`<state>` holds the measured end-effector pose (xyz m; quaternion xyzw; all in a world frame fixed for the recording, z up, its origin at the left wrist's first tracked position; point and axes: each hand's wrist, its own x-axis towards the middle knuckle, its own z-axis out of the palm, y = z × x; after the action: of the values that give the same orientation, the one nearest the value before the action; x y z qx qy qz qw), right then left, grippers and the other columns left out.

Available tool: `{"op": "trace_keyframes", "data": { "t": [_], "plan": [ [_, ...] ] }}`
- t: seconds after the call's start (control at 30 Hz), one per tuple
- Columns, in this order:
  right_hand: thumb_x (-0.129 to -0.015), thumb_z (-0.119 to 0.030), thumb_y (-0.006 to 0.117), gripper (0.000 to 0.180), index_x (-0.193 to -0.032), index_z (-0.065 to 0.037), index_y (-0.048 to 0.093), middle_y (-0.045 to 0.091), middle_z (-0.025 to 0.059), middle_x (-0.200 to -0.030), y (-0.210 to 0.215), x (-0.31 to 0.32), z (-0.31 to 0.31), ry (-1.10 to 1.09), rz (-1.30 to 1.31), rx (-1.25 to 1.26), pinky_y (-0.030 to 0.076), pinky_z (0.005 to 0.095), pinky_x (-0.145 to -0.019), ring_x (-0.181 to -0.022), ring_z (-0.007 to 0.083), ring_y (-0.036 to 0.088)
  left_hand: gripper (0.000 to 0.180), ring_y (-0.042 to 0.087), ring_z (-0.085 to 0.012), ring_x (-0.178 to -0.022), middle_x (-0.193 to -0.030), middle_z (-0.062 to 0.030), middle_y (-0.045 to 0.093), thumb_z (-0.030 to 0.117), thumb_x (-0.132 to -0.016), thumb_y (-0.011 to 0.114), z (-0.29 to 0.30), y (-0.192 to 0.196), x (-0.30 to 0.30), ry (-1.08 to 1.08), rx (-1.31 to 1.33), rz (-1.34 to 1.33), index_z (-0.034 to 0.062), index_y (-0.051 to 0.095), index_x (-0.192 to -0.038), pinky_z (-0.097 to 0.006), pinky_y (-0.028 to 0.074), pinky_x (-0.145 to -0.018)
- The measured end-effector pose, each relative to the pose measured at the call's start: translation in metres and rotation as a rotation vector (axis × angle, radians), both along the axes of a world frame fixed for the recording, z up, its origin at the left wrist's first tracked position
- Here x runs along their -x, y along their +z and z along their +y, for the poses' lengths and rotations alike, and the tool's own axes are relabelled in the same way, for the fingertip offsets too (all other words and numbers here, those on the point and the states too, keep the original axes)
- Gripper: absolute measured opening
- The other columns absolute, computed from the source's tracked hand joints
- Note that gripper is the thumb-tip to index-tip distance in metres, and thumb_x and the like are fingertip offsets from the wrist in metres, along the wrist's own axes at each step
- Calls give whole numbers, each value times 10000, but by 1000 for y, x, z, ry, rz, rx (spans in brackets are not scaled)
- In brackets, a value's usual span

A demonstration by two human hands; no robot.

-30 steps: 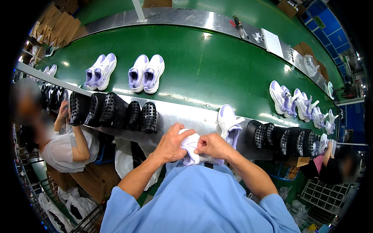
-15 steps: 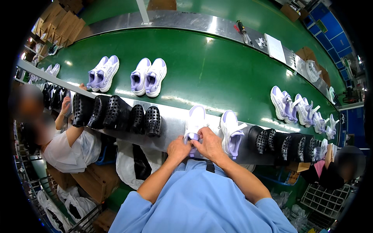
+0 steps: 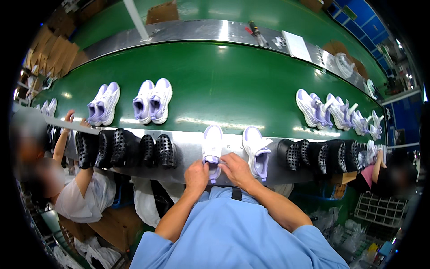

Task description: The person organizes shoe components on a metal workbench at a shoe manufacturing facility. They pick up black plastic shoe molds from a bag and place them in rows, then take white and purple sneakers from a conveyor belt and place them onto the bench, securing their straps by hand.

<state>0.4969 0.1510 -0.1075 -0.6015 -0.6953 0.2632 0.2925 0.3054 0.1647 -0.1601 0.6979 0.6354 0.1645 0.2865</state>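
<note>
At lower centre of the frame, we grip the heel end of a white-and-lilac sneaker [image 3: 212, 148] lying on the steel ledge [image 3: 188, 152], its long axis running away from us toward the green conveyor belt [image 3: 224, 89]. Our left hand [image 3: 197, 175] and right hand [image 3: 236, 169] are both curled closed on it, the left slightly nearer us. Its mate [image 3: 256, 150] lies just right; black perforated clogs [image 3: 130, 148] flank both sides.
</note>
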Motion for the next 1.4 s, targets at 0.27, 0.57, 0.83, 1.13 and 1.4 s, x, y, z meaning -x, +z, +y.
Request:
{"op": "trace_keyframes", "data": {
  "t": [0.27, 0.57, 0.83, 1.13, 1.4],
  "plan": [
    [-902, -195, 729, 366, -1161, 22, 588, 658, 191, -1024, 3, -91, -77, -740, -165, 167, 534, 466, -830, -917, 358, 663, 178, 696, -368, -756, -814, -179, 692, 165, -906, 760, -2, 61, -26, -218, -136, -295, 26, 660, -955, -462, 537, -666],
    [-837, -224, 780, 474, -1225, -5, 619, 641, 203, -1214, -8, -85, -31, -515, 66, 107, 467, 456, -1012, -1183, 388, 576, 255, 700, -457, -801, -888, -271, 660, 165, -907, 716, 9, 21, -112, -350, -41, -20, -24, 592, -1024, -524, 578, -687],
    [-789, -93, 678, 258, -1045, -121, 652, 669, 32, -1173, -20, -95, -7, 84, -360, -95, 398, 460, -1072, -1169, 266, 608, 208, 687, -462, -779, -871, -266, 667, 109, -895, 708, 24, -8, -127, -225, 1, -64, -29, 588, -992, -560, 549, -678],
    [-813, -196, 753, 288, -1021, -22, 654, 689, 163, -943, -10, -79, -42, -582, 97, 218, 536, 477, -872, -908, 338, 669, 155, 634, -387, -852, -873, -201, 666, 165, -891, 735, -5, 37, -112, -322, -247, -130, 13, 711, -895, -504, 504, -738],
    [-949, -388, 649, 434, -1048, 31, 704, 739, 288, -987, -71, -59, -35, -557, 340, 478, 544, 508, -837, -989, 453, 719, 401, 635, -391, -790, -759, -190, 696, 388, -894, 738, 7, 30, -162, -91, -147, -63, 13, 735, -754, -520, 473, -757]
  ]
}}
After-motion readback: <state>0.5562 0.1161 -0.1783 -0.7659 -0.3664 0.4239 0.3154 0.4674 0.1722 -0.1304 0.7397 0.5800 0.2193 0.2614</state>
